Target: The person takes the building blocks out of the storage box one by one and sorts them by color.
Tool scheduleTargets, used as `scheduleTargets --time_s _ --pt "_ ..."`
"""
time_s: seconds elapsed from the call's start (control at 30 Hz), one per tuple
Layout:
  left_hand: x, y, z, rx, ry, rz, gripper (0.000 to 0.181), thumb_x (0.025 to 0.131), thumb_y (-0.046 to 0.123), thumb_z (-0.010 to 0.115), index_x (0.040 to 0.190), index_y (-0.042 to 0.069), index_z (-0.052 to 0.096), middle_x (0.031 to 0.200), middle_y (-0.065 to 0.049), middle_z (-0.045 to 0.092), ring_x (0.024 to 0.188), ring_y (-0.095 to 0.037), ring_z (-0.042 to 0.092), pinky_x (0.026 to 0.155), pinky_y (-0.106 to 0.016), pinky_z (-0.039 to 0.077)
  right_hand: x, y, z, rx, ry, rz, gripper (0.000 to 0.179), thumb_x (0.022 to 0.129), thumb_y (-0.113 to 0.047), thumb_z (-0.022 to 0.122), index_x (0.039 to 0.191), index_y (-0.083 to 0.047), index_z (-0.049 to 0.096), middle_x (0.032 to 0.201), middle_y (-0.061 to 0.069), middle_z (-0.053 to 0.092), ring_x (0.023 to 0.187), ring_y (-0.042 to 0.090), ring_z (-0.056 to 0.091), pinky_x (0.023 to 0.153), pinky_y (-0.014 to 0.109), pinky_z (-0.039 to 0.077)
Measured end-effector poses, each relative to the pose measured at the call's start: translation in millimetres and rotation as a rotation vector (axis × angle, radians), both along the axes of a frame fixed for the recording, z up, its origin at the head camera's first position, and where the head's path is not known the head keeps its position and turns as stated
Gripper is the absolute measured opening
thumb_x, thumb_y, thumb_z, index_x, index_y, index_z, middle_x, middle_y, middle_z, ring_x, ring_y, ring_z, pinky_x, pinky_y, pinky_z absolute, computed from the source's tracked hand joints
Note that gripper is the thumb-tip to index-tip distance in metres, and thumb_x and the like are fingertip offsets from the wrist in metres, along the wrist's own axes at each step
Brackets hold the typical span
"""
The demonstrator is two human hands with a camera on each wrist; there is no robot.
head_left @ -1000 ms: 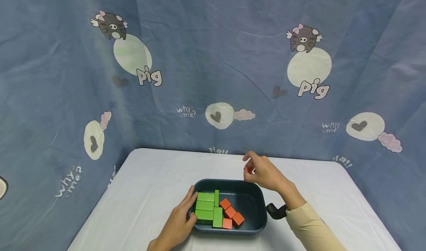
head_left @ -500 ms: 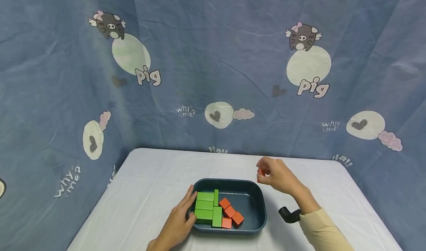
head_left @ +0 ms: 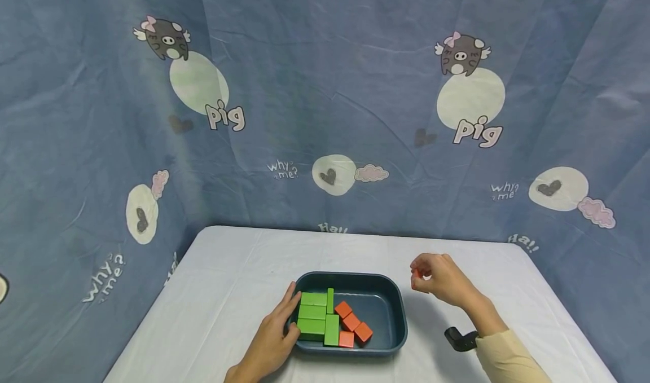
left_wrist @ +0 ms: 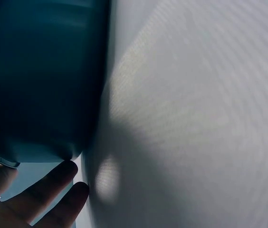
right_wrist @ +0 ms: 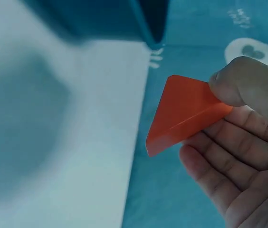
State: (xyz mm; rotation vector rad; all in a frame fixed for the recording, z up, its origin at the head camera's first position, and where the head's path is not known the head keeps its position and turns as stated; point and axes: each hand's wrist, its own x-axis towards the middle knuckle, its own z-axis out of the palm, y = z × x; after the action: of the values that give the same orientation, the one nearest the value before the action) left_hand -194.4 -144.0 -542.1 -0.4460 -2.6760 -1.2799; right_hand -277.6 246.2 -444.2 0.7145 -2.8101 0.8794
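A dark blue-green rectangular tray stands on the white table. Several green blocks fill its left part, and several orange blocks lie just right of them. At the tray's left end rests my left hand, fingers spread and fairly straight, fingertips and thumb at the rim. In the left wrist view, those fingers touch the tray's outer wall. Beyond the tray's right end, in the air, my right hand pinches an orange triangular block between thumb and fingers; one of its corners is covered by the thumb.
White cloth covers the table. Behind it hangs a blue curtain with pig prints. A black wrist camera sits at my right wrist, beside a beige sleeve.
My right hand has moved right and toward me, away from above the tray's far right corner, still pinching the orange triangular block. My left hand and the tray have stayed put.
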Motion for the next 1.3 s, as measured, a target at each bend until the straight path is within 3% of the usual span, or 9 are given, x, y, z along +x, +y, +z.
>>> scheduleTargets --time_s 0.63,0.83,1.03,1.3 --pt "0.4 1.6 2.1 0.001 -0.011 0.003 0.066 0.088 -0.003 0.057 0.153 0.0 0.044 0.166 0.003 0.021 0.146 -0.016 0.031 0.114 -0.048 0.036 1.1 29 -48.8 -0.027 -0.123 -0.013 0.016 0.079 -0.002 0.076 0.094 -0.002 0.073 0.082 -0.005 0.07 0.075 0.008 0.066 0.064 0.026 0.056" --pt "0.5 1.8 2.5 0.0 -0.01 0.008 0.067 0.088 -0.003 0.057 0.153 0.001 0.044 0.166 0.003 0.021 0.146 -0.016 0.031 0.113 -0.048 0.037 0.8 34 -59.3 -0.042 -0.129 -0.02 0.019 0.077 -0.004 0.08 0.095 -0.004 0.074 0.084 -0.005 0.072 0.077 0.008 0.067 0.07 0.032 0.058" --pt "1.1 2.3 3.8 0.002 -0.011 0.014 0.067 0.088 -0.003 0.057 0.153 0.003 0.044 0.166 0.005 0.022 0.145 -0.014 0.031 0.113 -0.048 0.037 3.4 36 -67.1 -0.11 -0.151 -0.025 0.023 0.078 -0.005 0.082 0.099 -0.003 0.074 0.089 -0.002 0.073 0.081 0.012 0.069 0.073 0.033 0.059" --pt "2.5 3.0 4.1 0.004 -0.015 0.015 0.067 0.088 -0.003 0.058 0.153 0.003 0.045 0.166 0.007 0.021 0.146 -0.013 0.031 0.114 -0.047 0.037 6.6 39 -79.0 -0.242 -0.257 -0.054 0.029 0.079 -0.006 0.084 0.104 0.001 0.072 0.094 0.004 0.074 0.088 0.019 0.071 0.077 0.03 0.059"
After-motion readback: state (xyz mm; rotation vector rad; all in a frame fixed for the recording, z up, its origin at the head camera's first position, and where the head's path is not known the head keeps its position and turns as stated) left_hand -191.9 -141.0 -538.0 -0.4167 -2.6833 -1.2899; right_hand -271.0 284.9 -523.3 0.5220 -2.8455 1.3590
